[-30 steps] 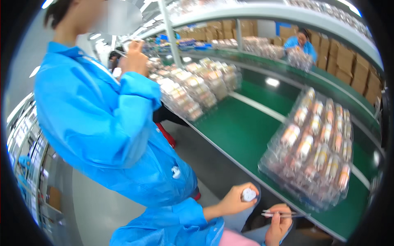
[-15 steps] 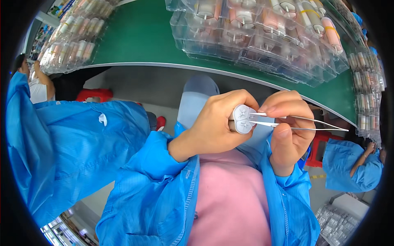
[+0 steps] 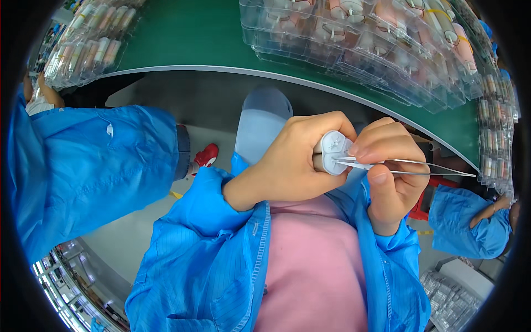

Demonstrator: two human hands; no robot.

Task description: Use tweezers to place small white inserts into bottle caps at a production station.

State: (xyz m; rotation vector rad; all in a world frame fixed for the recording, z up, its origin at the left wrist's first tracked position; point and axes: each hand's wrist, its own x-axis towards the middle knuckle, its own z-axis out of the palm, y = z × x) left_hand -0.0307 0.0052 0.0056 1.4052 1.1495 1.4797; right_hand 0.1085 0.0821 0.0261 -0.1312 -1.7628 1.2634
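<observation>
While your left grip clamps white-ended tubes mid-frame, | your right grip pinches tweezers | seemingly probing | next needs steady aim

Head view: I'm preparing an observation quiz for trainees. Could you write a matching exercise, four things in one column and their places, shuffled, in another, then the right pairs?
Things
1. thin metal tweezers
2. pair of round white cylinder ends
3. stacked clear plastic trays of pale cylinders
4. red shoe with white trim

Places
A. on the flat green work surface
B. at the person's right hand, between thumb and fingers
C. on the grey floor
D. within the person's left hand

Pairs: 1-B, 2-D, 3-A, 4-C
</observation>
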